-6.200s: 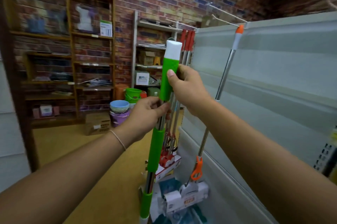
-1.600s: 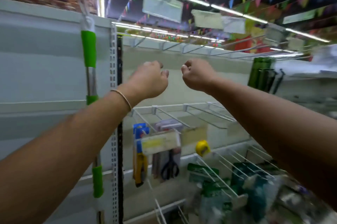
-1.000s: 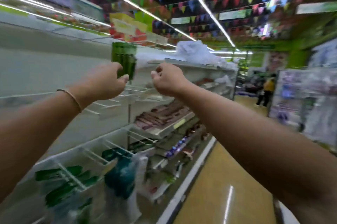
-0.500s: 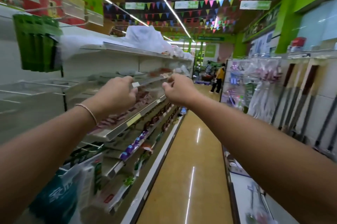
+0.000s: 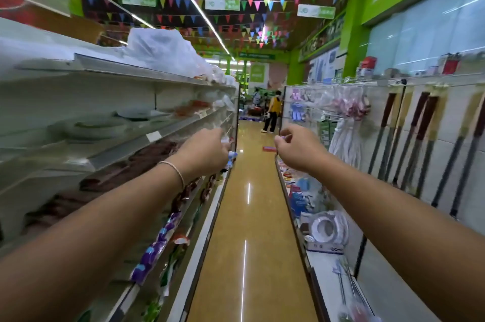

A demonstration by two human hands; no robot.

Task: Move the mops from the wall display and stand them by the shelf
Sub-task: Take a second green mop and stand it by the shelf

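I face down a shop aisle with both arms stretched out in front of me. My left hand (image 5: 203, 152) is loosely curled and holds nothing. My right hand (image 5: 296, 148) is curled the same way, also with nothing in it. Several long-handled tools (image 5: 420, 143) with dark grips hang on the white wall display at the right; whether they are mops I cannot tell. The green-handled mop from the earlier frames is out of view.
Stocked shelves (image 5: 123, 138) run along the left, topped with white plastic bags (image 5: 162, 51). Hooks with hanging goods (image 5: 349, 112) and floor-level packages (image 5: 328, 230) line the right. The glossy floor (image 5: 249, 216) runs ahead to a person in yellow (image 5: 273, 112).
The view has swung right, from the empty wall hooks and the green mop to looking straight down the aisle. Both hands stay curled with nothing in them and have drifted a little apart.
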